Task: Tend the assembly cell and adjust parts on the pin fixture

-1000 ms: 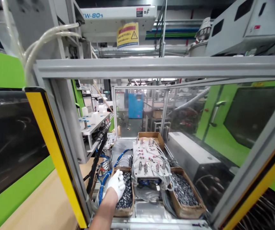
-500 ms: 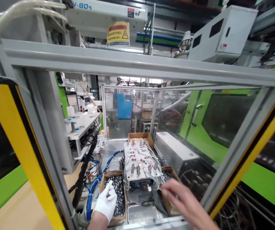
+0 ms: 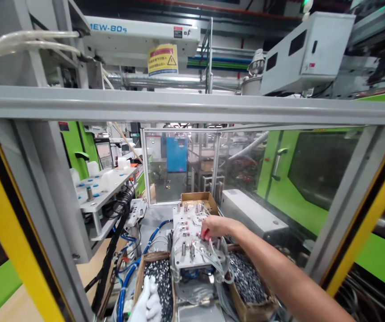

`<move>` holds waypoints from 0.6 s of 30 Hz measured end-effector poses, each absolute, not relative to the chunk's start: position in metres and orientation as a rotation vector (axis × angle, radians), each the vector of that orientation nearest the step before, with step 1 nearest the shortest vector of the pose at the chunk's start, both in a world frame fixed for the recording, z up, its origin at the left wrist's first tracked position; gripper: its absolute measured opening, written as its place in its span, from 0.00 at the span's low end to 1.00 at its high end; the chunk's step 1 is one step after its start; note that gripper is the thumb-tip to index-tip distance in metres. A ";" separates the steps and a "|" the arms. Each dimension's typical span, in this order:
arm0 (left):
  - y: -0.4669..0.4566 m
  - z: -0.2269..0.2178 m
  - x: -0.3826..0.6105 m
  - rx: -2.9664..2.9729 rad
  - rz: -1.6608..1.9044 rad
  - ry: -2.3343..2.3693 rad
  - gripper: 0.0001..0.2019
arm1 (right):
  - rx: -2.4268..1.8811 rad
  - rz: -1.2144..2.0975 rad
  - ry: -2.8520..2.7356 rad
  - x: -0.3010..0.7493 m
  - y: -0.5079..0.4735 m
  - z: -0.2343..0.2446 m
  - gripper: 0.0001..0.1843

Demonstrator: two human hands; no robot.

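Observation:
My bare right hand [image 3: 215,226] reaches over the metal fixture plate [image 3: 185,257], its fingers pinched at the plate's right middle. Whatever sits between those fingertips is too small to make out. Pins, pink-tipped fittings and thin clear tubes stand on the plate. My left hand [image 3: 148,300], in a white glove, is at the lower edge, over the left cardboard box [image 3: 137,281] of small dark and shiny parts [image 3: 160,273]. Its fingers are curled together, and anything in them is hidden. Under my right forearm lies another cardboard box [image 3: 254,309] filled with grey metal ring-like parts [image 3: 246,277].
A grey frame bar [image 3: 192,107] crosses above my arms, with yellow-edged posts on both sides. Blue hoses [image 3: 150,241] run left of the plate. A white housing [image 3: 249,210] stands at right, an open cardboard box [image 3: 199,197] behind the plate.
My right hand has moved forward and left, from the right box onto the fixture plate. My left hand sits lower in view, still over the left box. The camera view has tilted up.

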State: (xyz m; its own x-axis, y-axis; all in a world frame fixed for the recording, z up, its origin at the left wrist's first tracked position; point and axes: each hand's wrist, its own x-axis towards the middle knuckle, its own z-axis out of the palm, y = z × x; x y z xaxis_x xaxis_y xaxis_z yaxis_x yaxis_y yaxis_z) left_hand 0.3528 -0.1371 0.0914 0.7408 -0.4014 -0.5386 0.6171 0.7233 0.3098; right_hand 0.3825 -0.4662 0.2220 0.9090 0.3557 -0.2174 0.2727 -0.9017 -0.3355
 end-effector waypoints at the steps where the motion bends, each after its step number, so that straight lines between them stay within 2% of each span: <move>1: -0.138 0.092 0.353 0.471 -0.586 0.486 0.11 | -2.784 0.412 -0.482 0.383 -0.465 0.221 0.14; 10: -0.144 0.100 0.350 0.410 -0.607 0.521 0.11 | -2.886 0.397 -0.588 0.376 -0.459 0.224 0.21; 18: -0.142 0.085 0.356 0.464 -0.606 0.502 0.06 | -2.781 0.362 -0.622 0.386 -0.457 0.216 0.18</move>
